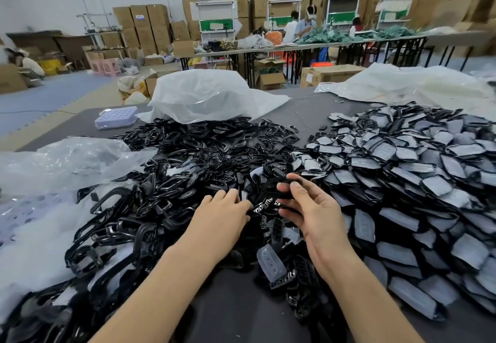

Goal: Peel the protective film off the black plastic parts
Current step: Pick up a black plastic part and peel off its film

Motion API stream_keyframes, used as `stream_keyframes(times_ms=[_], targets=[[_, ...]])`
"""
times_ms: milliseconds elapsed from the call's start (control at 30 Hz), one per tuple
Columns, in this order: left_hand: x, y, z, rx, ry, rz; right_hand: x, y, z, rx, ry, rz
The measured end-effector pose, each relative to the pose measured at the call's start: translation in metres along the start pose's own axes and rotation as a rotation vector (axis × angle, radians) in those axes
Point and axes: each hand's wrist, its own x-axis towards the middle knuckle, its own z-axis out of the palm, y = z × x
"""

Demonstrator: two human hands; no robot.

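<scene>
A worker at a factory bench [233, 302] strips protective film from black plastic parts, seated between two heaps: bare black frames [188, 154] to the left, and film-covered parts [402, 181] stacked like grey tiles to the right. The right hand [308, 208] holds one black part [271, 185] just above the heap, thumb and fingers [303, 184] pinched on its near end. The left hand [222, 213] reaches into the pile beside it with fingers bent down onto a vented piece [261, 205] — whether they grip it or merely touch it cannot be told. A peeled sheet of film [271, 262] lies near the wrists.

The step in hand looks to be starting the peel. It would go best with the right hand keeping its pinch clear of the film's edge while the left lifts a corner with a nail and draws the sheet back low and steady — a fast pull risks tearing it and leaving scraps on the plastic.
</scene>
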Motion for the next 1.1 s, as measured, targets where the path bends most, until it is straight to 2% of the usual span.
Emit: stream_keyframes(times_ms=[100, 133, 167, 267, 333, 400, 567, 700, 900, 1033, 1100], targets=[[-0.001, 0.0, -0.004, 0.014, 0.06, -0.006, 0.0, 0.001, 0.001, -0.012, 0.019, -0.008], [-0.006, -0.001, -0.005, -0.125, 0.124, -0.033, -0.001, 0.002, 0.002, -0.014, 0.025, -0.01], [-0.012, -0.001, -0.007, -0.358, 0.179, -0.106, -0.001, 0.002, 0.003, -0.018, 0.03, -0.013], [-0.032, 0.005, -0.011, -1.198, 0.231, -0.283, -0.002, 0.005, 0.007, -0.047, 0.018, -0.026], [-0.044, 0.012, -0.01, -1.491, 0.215, -0.344, -0.005, 0.009, 0.01, -0.075, -0.012, -0.031], [-0.049, 0.015, -0.007, -1.632, 0.193, -0.389, -0.007, 0.011, 0.013, -0.101, -0.034, -0.033], [-0.054, 0.014, -0.005, -1.69, 0.169, -0.389, -0.011, 0.012, 0.015, -0.15, -0.064, -0.05], [-0.059, 0.015, -0.007, -1.759, 0.225, -0.425, -0.013, 0.013, 0.016, -0.191, -0.076, -0.052], [-0.062, 0.018, -0.008, -1.334, 0.446, -0.418, -0.021, 0.016, 0.024, -0.158, -0.188, 0.038], [-0.061, 0.018, -0.005, -1.261, 0.536, -0.459, -0.025, 0.018, 0.028, -0.061, -0.25, 0.124], [-0.061, 0.014, -0.005, -1.335, 0.544, -0.463, -0.026, 0.018, 0.029, -0.021, -0.276, 0.144]])
